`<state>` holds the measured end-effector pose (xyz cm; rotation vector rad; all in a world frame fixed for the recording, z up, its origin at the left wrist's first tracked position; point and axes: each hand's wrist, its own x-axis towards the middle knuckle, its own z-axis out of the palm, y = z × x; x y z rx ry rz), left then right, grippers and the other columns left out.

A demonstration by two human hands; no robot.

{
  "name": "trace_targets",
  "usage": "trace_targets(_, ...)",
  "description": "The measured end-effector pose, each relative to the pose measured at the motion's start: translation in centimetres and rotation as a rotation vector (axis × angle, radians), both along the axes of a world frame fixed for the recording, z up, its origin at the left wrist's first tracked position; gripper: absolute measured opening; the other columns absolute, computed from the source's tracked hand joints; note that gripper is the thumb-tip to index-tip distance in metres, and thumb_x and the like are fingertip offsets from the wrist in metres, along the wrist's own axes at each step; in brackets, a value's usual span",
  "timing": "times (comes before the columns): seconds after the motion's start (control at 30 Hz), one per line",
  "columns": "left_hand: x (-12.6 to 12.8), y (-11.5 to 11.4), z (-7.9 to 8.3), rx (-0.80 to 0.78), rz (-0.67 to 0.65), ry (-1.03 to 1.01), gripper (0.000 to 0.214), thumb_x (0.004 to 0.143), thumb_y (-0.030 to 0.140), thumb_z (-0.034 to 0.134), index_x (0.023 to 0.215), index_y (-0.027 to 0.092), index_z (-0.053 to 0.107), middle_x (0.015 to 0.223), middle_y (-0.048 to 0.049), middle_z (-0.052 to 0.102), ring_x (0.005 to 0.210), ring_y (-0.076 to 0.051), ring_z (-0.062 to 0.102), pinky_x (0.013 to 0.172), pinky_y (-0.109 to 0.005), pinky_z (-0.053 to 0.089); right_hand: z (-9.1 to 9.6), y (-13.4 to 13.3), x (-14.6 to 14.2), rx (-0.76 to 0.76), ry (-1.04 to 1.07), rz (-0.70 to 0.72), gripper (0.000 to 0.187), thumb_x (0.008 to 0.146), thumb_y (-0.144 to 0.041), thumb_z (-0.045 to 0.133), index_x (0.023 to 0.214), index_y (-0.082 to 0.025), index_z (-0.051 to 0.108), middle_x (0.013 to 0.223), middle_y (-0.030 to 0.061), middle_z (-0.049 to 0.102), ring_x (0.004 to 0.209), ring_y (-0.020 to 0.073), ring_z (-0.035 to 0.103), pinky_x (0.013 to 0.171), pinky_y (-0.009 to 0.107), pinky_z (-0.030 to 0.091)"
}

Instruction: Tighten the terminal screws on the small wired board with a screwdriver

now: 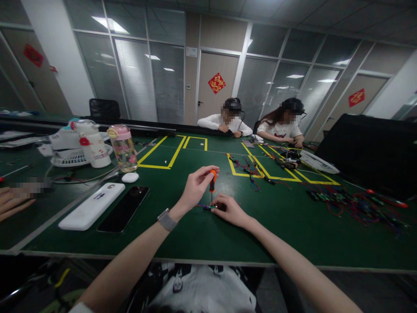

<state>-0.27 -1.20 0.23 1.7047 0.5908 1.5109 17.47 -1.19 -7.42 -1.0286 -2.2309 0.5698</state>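
Observation:
My left hand (199, 184) is closed around the orange-and-black handle of a screwdriver (212, 184), which stands upright with its shaft pointing down. The screwdriver's tip meets a small green circuit board with wires (208, 208) on the green table (182, 239). From the right, my right hand (230, 210) pinches that board against the table with its fingertips. Part of the board is hidden behind the fingers. A grey-banded watch (167, 219) sits on my left wrist.
Left of my arms lie a white power bank (93, 206), a black phone (124, 208) and a white earbud case (130, 178), with a pink-lidded bottle (123, 148) behind. Wired boards lie in a pile (352, 202) at right. Two people sit opposite; another person's hand (16, 202) rests far left.

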Motion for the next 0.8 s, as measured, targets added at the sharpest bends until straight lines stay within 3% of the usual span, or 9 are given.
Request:
trace_targets(0.2, -0.01, 0.08, -0.18, 0.08, 0.112, 0.054, 0.014, 0.08, 0.024, 0.069, 0.094, 0.02, 0.071, 0.095, -0.0032, 0.06, 0.085, -0.015, 0.061, 0.071, -0.023, 0.052, -0.14, 0.08, 0.11, 0.011, 0.0, 0.003, 0.009, 0.08, -0.017, 0.069, 0.088, -0.016, 0.069, 0.079, 0.0013, 0.055, 0.07, 0.0136, 0.054, 0.066, 0.025, 0.043)
trace_targets(0.33, 0.07, 0.01, -0.23, 0.076, 0.14, 0.064, 0.015, 0.083, 0.027, 0.067, 0.096, 0.02, 0.07, 0.096, -0.0038, 0.058, 0.086, -0.015, 0.06, 0.071, -0.023, 0.052, -0.25, 0.11, 0.14, 0.017, 0.004, 0.005, 0.008, 0.08, -0.017, 0.068, 0.088, -0.017, 0.069, 0.08, 0.0009, 0.055, 0.069, 0.0128, 0.054, 0.066, 0.025, 0.043)
trace_targets(0.47, 0.16, -0.16, -0.07, 0.055, 0.1, 0.053, 0.024, 0.094, 0.028, 0.05, 0.106, 0.018, 0.069, 0.106, -0.0071, 0.062, 0.094, -0.016, 0.062, 0.079, -0.026, 0.052, -0.18, 0.05, 0.11, 0.011, 0.0, 0.002, 0.007, 0.08, -0.017, 0.068, 0.088, -0.017, 0.068, 0.08, 0.001, 0.055, 0.069, 0.013, 0.054, 0.066, 0.025, 0.044)
trace_targets(0.63, 0.1, -0.26, 0.02, 0.019, 0.038, 0.043, 0.027, 0.092, 0.027, 0.053, 0.114, 0.016, 0.065, 0.108, -0.0091, 0.066, 0.099, -0.019, 0.064, 0.086, -0.03, 0.053, -0.13, 0.04, 0.11, 0.002, -0.001, 0.001, 0.007, 0.08, -0.017, 0.068, 0.088, -0.017, 0.068, 0.081, 0.0013, 0.056, 0.069, 0.0132, 0.055, 0.066, 0.025, 0.044)
trace_targets(0.8, -0.02, 0.02, -0.23, 0.119, 0.158, 0.084, 0.013, 0.087, 0.024, 0.062, 0.096, 0.019, 0.07, 0.098, -0.0047, 0.062, 0.089, -0.016, 0.062, 0.075, -0.024, 0.052, -0.11, 0.07, 0.08, 0.001, -0.002, 0.0, 0.009, 0.08, -0.017, 0.068, 0.089, -0.016, 0.069, 0.08, 0.0015, 0.056, 0.069, 0.0134, 0.055, 0.066, 0.025, 0.044)
